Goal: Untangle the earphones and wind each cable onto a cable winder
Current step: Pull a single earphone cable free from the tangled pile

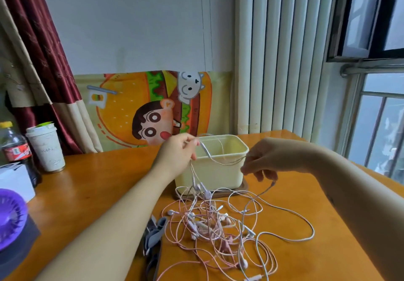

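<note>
The pale-yellow rectangular plastic bin [209, 176] stands on the orange wooden counter [98, 182]; what it holds cannot be told. Across its rim, 1 thin white cable [206, 150] sags between 2 raised hands. The left hand [179, 152] pinches it with curled fingers, and the right hand [262, 160] pinches its other end. The tangled pink and white earphones [218, 226] lie on the counter below, beside grey cable winders [155, 230].

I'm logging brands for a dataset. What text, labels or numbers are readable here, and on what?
Nothing can be quoted.
Cola bottle, red label: white characters, too blurred to read.
Paper cup: faint marks, too small to read.
Cartoon poster: no words seen.
</note>
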Motion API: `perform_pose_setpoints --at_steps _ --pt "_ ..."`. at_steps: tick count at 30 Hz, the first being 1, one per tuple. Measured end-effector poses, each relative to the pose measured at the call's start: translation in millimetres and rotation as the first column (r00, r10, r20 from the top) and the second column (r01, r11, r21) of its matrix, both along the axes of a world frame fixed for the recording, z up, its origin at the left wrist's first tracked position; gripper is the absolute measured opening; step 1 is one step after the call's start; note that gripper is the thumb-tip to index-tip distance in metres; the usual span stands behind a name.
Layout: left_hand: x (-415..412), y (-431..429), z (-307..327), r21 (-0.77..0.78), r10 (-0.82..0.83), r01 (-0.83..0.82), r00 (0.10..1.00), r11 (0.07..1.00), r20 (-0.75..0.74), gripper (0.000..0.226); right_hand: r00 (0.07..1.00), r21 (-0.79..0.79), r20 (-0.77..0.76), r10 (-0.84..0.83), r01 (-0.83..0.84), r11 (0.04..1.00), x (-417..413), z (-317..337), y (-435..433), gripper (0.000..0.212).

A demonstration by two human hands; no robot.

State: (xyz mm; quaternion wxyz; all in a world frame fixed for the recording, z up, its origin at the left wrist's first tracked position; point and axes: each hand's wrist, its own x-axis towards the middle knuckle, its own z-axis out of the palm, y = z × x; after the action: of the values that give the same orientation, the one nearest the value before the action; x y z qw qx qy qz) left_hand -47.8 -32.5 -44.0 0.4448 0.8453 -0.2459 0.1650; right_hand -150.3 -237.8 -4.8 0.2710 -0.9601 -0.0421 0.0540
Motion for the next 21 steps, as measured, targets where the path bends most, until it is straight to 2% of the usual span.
perform_pose_setpoints --at_steps 2,3,5,6,10,14,16,18,19,21 --pt "1.6 7.8 -2.0 -0.021 0.068 -0.067 0.997 0.998 0.021 0.019 1.000 -0.102 0.004 -0.020 0.021 0.995 3.7 -4.1 0.2 0.022" --pt "1.3 11.8 -3.2 0.090 0.052 -0.050 0.998 0.995 -0.017 0.019 1.000 -0.128 0.004 -0.030 0.030 0.991 5.5 -6.4 0.5 0.022" --pt "-1.2 17.2 -9.4 0.357 -0.002 0.058 0.988 0.932 -0.156 0.020 0.999 -0.175 0.013 -0.036 0.037 0.984 8.8 -11.4 1.5 0.020" --pt "-2.1 18.8 -12.7 0.392 -0.006 0.082 0.981 0.916 -0.192 0.020 0.999 -0.205 0.019 -0.038 0.041 0.978 10.3 -13.4 2.0 0.020" --pt "-0.8 30.9 -12.3 0.166 0.008 0.022 0.984 0.986 -0.179 0.023 1.000 -0.295 -0.018 -0.014 0.008 0.956 18.1 -18.1 7.8 0.030" --pt "-6.1 38.6 -8.9 0.221 -0.062 0.111 0.975 0.969 -0.215 0.021 0.999 -0.410 -0.036 -0.004 -0.012 0.912 22.5 -19.8 18.2 0.082" --pt "-9.2 40.5 -7.0 0.205 -0.103 0.148 0.971 0.967 -0.218 0.020 0.997 -0.334 0.059 0.043 -0.021 0.942 22.3 -21.0 33.1 0.097" --pt "-14.0 40.3 -3.4 0.204 -0.142 0.187 0.966 0.961 -0.218 0.020 0.986 -0.104 0.141 0.089 -0.074 0.992 22.8 -23.4 54.1 0.101" --pt "-17.5 39.1 -0.9 0.202 -0.168 0.215 0.960 0.956 -0.225 0.019 0.979 0.005 0.168 0.112 -0.114 0.993 23.7 -25.5 65.6 0.099" --pt "-23.8 37.9 3.1 0.193 -0.226 0.270 0.949 0.943 -0.220 0.020 0.967 0.103 0.203 0.154 -0.178 0.979 28.5 -32.8 83.1 0.084"
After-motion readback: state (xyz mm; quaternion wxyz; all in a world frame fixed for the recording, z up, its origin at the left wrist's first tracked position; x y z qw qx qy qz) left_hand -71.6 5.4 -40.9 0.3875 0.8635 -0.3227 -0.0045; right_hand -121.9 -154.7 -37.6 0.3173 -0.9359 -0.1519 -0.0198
